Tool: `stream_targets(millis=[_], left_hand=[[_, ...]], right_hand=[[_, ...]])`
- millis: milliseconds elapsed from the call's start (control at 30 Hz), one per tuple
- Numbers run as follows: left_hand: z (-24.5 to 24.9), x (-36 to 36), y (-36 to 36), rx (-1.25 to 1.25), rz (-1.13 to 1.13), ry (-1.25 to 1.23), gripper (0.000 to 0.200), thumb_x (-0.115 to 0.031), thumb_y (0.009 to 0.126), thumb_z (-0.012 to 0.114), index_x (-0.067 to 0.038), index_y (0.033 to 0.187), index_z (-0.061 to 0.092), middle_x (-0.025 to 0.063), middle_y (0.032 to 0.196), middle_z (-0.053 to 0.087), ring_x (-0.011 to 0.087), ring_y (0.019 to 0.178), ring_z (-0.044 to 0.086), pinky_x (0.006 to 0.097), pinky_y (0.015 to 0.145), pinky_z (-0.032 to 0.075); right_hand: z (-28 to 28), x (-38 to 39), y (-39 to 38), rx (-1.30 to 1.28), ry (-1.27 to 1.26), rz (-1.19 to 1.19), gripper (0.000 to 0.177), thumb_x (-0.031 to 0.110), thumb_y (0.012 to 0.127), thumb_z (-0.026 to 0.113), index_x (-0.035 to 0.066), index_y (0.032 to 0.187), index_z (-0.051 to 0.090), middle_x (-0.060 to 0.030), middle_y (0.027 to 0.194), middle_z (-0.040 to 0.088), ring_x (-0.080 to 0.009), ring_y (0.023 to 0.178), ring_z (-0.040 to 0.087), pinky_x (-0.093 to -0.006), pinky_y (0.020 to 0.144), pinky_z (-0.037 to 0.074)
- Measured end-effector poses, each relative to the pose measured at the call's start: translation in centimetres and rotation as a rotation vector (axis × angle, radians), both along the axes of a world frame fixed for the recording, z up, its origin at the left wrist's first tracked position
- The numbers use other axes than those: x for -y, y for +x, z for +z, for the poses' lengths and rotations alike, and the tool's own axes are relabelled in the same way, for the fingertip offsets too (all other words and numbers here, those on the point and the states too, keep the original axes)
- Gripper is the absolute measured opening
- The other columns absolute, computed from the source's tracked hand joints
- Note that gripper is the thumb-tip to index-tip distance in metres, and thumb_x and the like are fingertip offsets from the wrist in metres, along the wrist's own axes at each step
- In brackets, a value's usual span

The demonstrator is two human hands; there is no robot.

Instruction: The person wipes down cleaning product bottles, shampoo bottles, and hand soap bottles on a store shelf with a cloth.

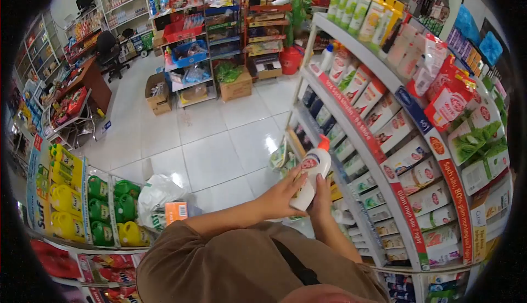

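Note:
A white pump bottle (312,178) with an orange-red pump head is held upright but tilted in front of my body, between both hands. My left hand (286,193) wraps the bottle's left side and lower part, its fingers over the front label. On the right side, my right hand (320,196) grips the lower half, thumb up along the bottle. Close to the right of the hands stands a shelf rack (359,119) with red and blue label strips, stocked with rows of white bottles and packs.
Green jugs (100,209) and yellow jugs (67,201) fill a shelf at left, beside a white plastic bag (160,196). Red pouches (451,97) hang off the right rack. Ahead, tiled floor (211,155) leads to display racks, a cardboard box (236,86) and a red bucket (290,60).

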State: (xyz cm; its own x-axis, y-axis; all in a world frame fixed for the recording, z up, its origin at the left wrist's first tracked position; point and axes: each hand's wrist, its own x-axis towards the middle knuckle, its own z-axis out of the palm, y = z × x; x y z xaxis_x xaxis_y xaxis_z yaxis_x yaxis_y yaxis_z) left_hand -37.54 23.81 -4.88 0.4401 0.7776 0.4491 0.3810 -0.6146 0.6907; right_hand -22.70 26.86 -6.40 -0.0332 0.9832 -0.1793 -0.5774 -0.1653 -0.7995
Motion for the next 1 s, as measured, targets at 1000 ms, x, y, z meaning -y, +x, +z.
stream_targets(millis=[1000], left_hand=[[-2.3,-0.4,-19.4,1.645,0.486,-0.997,0.060,-0.051,0.088,0.044,-0.010,0.127,0.027,0.0109,0.116,0.042,0.0297,0.113,0.042,0.0499,0.095,0.033]], right_hand=[[2.1,-5.9,-18.1,0.286,0.400,0.343,0.053,0.019,0.066,0.074,0.000,0.111,0.052,-0.0104,0.098,0.060,-0.0188,0.086,0.058,-0.0320,0.078,0.045]])
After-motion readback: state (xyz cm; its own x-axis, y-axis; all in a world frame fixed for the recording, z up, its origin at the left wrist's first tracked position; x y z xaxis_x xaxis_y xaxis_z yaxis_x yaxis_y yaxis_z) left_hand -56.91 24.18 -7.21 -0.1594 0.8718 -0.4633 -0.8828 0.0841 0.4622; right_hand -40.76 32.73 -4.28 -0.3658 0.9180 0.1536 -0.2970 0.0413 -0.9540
